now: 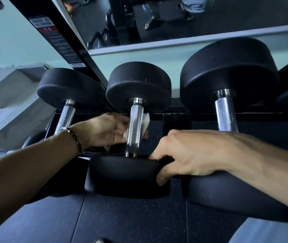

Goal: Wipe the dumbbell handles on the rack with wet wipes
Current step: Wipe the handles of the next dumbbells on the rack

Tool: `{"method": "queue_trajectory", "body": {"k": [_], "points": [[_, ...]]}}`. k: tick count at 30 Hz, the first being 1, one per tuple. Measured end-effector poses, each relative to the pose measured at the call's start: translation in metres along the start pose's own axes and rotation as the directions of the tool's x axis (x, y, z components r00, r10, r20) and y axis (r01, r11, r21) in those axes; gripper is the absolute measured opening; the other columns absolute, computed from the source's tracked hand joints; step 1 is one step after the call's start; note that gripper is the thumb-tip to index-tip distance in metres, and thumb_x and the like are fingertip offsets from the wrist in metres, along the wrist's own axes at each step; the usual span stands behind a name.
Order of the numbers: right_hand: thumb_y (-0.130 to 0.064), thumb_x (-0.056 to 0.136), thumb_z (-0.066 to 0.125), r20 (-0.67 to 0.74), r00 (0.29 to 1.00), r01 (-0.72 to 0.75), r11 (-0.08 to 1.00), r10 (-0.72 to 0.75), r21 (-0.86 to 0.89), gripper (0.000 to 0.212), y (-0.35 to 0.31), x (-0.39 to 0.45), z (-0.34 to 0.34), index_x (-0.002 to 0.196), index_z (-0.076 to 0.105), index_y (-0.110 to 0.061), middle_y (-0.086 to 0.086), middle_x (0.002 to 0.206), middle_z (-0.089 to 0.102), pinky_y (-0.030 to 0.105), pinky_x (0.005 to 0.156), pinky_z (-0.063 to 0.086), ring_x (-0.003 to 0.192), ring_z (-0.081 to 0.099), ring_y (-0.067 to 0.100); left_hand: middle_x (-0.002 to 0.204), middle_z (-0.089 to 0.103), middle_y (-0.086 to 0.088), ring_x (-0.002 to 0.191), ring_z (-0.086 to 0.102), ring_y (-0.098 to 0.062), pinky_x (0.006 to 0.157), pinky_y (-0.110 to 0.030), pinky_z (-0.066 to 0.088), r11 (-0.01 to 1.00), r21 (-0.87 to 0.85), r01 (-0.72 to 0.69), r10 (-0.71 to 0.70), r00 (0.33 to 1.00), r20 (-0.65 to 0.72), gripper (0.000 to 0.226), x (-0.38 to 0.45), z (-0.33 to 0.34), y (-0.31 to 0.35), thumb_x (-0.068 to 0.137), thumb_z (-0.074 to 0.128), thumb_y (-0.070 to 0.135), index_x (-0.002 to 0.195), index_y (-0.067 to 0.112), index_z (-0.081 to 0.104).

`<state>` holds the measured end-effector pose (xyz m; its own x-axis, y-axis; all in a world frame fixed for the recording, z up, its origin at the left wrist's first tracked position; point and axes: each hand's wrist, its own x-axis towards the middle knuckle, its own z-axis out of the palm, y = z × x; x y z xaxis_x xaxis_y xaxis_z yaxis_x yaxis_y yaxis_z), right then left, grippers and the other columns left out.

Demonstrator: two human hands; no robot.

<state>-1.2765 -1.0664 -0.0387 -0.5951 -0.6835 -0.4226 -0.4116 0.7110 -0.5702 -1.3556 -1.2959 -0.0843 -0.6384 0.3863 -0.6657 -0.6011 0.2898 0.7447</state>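
Middle dumbbell (136,130) on the rack (176,118): black round heads, knurled chrome handle (136,127), lying front to back between two other dumbbells. White wipe (145,122) wraps under the handle, showing on both sides. Left hand (108,130) reaches beneath the handle, fingers curled, pinching the wipe against the metal. Right hand (183,155) grips the near head's rim, fingers over the top, thumb on the front face
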Motion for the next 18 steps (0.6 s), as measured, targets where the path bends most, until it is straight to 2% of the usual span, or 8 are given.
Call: {"method": "queue_trajectory", "body": {"k": [2, 3, 6, 9, 12, 15, 17, 18], "points": [[-0.058, 0.081, 0.072, 0.013, 1.0, 0.002, 1.0, -0.002, 0.003, 0.027, 0.0, 0.0, -0.001, 0.102, 0.072, -0.042, 0.0, 0.069, 0.067, 0.04, 0.059, 0.054, 0.062, 0.063, 0.02, 0.119, 0.055, -0.041, 0.107, 0.057, -0.049, 0.103, -0.048, 0.045, 0.984, 0.16, 0.072, -0.079, 0.996, 0.04, 0.076, -0.002, -0.005, -0.015, 0.049, 0.07, 0.003, 0.119, -0.021, 0.053], [-0.058, 0.081, 0.072, 0.02, 1.0, 0.002, 1.0, -0.002, 0.011, 0.026, 0.0, 0.0, -0.002, 0.102, 0.073, -0.042, 0.001, 0.068, 0.067, 0.041, 0.057, 0.053, 0.062, 0.062, 0.023, 0.122, 0.05, -0.044, 0.111, 0.05, -0.05, 0.107, -0.053, 0.036, 0.968, 0.227, 0.108, -0.127, 0.989, 0.07, 0.084, -0.002, -0.007, -0.019, 0.043, 0.071, 0.006, 0.118, -0.025, 0.05], [-0.059, 0.081, 0.072, 0.017, 1.0, 0.001, 1.0, -0.001, 0.013, 0.028, 0.0, 0.0, -0.001, 0.102, 0.073, -0.04, 0.001, 0.066, 0.066, 0.039, 0.054, 0.052, 0.058, 0.062, 0.023, 0.112, 0.055, -0.033, 0.104, 0.052, -0.043, 0.094, -0.042, 0.042, 0.979, 0.198, 0.046, -0.067, 0.993, 0.102, 0.074, -0.003, -0.005, -0.01, 0.048, 0.065, -0.002, 0.115, -0.029, 0.047], [-0.061, 0.08, 0.071, 0.004, 1.0, -0.002, 1.0, 0.002, -0.011, 0.03, 0.0, -0.001, 0.0, 0.104, 0.072, -0.041, 0.002, 0.073, 0.069, 0.041, 0.06, 0.057, 0.065, 0.065, 0.022, 0.114, 0.065, -0.023, 0.107, 0.067, -0.033, 0.083, -0.032, 0.058, 0.992, -0.121, -0.045, 0.06, 0.991, 0.123, 0.052, 0.004, -0.006, 0.0, 0.07, 0.043, -0.02, 0.12, -0.014, 0.058], [-0.062, 0.08, 0.071, 0.001, 1.0, -0.002, 1.0, 0.002, -0.008, 0.031, 0.001, 0.0, 0.001, 0.104, 0.071, -0.043, 0.003, 0.077, 0.071, 0.045, 0.065, 0.058, 0.07, 0.067, 0.023, 0.117, 0.064, -0.024, 0.101, 0.071, -0.026, 0.076, -0.027, 0.059, 0.958, -0.277, -0.076, 0.1, 0.992, 0.075, 0.057, 0.011, -0.005, 0.005, 0.075, 0.031, -0.025, 0.123, -0.007, 0.059], [-0.062, 0.08, 0.07, 0.014, 1.0, 0.003, 1.0, -0.003, -0.001, 0.03, 0.002, 0.0, 0.001, 0.104, 0.071, -0.044, 0.001, 0.077, 0.072, 0.045, 0.066, 0.058, 0.07, 0.067, 0.023, 0.103, 0.069, -0.02, 0.089, 0.072, -0.021, 0.074, -0.024, 0.058, 0.989, -0.136, -0.054, 0.073, 0.987, 0.142, 0.05, -0.001, -0.002, -0.001, 0.07, 0.044, -0.02, 0.117, -0.01, 0.059], [-0.06, 0.08, 0.072, 0.008, 1.0, 0.007, 1.0, -0.007, 0.005, 0.029, 0.002, -0.001, 0.0, 0.104, 0.071, -0.045, 0.001, 0.074, 0.07, 0.042, 0.062, 0.058, 0.067, 0.066, 0.021, 0.092, 0.064, -0.02, 0.082, 0.066, -0.023, 0.076, -0.025, 0.054, 1.0, 0.011, -0.005, 0.003, 0.984, 0.178, 0.05, -0.01, -0.001, -0.012, 0.062, 0.05, -0.015, 0.112, -0.015, 0.057], [-0.06, 0.08, 0.072, 0.002, 1.0, 0.008, 1.0, -0.008, 0.002, 0.029, 0.002, -0.001, 0.0, 0.105, 0.071, -0.045, 0.001, 0.073, 0.069, 0.041, 0.061, 0.057, 0.066, 0.065, 0.021, 0.089, 0.061, -0.019, 0.079, 0.062, -0.023, 0.076, -0.026, 0.052, 1.0, 0.009, -0.012, 0.01, 0.986, 0.165, 0.05, -0.011, -0.002, -0.014, 0.06, 0.052, -0.014, 0.109, -0.016, 0.057]]}}
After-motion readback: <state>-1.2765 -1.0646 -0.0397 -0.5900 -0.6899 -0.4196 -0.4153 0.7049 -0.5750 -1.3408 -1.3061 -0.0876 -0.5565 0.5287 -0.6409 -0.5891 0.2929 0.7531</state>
